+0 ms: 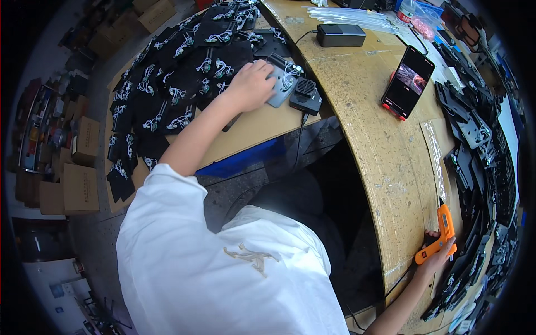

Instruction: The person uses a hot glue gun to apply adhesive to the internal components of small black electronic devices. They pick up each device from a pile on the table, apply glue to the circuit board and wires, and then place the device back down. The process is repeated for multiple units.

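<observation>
My left hand point(252, 88) reaches over the left table, fingers bent and closed on the edge of a flat grey panel point(283, 89). Thin white wires and small round parts lie on the panel's upper side. Close to its right is a small black box with a round grille point(305, 96), a cable hanging from it. On the right bench, my right hand point(438, 258) is wrapped around the handle of an orange glue gun point(445, 226). Its dark nozzle points away from me, touching or just above a glue-smeared cardboard strip point(432, 156).
Many black panels with white wires point(184, 72) cover the left table. More black panels point(474, 162) are heaped along the bench's right side. A phone point(409, 81) leans on a red stand, with a black power adapter point(340, 35) and clear sticks point(354, 18) farther back. Cardboard boxes point(80, 187) stand at left.
</observation>
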{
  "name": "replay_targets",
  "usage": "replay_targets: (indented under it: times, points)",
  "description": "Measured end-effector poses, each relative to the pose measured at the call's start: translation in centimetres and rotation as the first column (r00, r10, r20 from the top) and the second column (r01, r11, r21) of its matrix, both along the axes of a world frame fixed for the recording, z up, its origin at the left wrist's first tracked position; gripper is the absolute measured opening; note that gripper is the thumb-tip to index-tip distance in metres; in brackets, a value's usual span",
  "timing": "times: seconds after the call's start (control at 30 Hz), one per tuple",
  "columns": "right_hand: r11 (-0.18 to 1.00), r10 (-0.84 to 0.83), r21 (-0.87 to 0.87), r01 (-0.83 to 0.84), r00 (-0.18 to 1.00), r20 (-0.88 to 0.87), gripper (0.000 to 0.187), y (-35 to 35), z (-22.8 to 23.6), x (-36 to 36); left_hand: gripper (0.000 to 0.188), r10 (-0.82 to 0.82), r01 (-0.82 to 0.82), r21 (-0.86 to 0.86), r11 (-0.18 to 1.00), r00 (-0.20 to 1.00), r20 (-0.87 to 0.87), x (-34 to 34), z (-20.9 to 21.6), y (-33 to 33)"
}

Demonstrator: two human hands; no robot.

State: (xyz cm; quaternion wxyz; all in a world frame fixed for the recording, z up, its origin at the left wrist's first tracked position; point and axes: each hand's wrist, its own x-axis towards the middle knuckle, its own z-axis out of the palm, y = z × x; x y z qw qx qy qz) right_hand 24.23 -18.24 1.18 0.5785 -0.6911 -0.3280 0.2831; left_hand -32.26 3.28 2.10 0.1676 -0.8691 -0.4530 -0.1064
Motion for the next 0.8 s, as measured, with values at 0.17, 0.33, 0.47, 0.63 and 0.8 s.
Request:
replay_targets:
  times: [0.17,0.33,0.47,0.63,0.8]
  points:
    - [1.000,0.029,-0.002,-0.029,1.000,0.006,0.051,-0.1,-0.7,0.8,0.015,-0.052,0.048,0.024,0.999,0.976,0.213,-2.7,1.9,-0.9]
    - [1.000,0.018,-0.015,-0.018,1.000,-0.003,0.051,-0.5,-0.7,1.0,0.019,0.315,0.734,0.130,0.666,-0.435,0.844,-4.2,9.4,-11.5]
    - [0.999,0.023,-0.042,-0.023,1.000,-0.004,0.051,-0.4,-0.2,0.5,0.026,0.350,0.872,-0.326,0.365,0.196,0.916,-0.6,10.6,-16.9]
    - [0.999,0.023,-0.031,-0.021,0.999,0.043,0.051,-0.3,0.3,0.0,0.031,0.225,0.165,-0.646,0.745,0.850,0.477,6.8,6.3,-12.9]
    - [0.999,0.044,0.003,-0.045,0.997,0.064,0.049,0.1,0.6,-0.6,0.058,0.026,0.262,-0.339,0.904,0.757,0.653,14.7,1.0,-10.0]
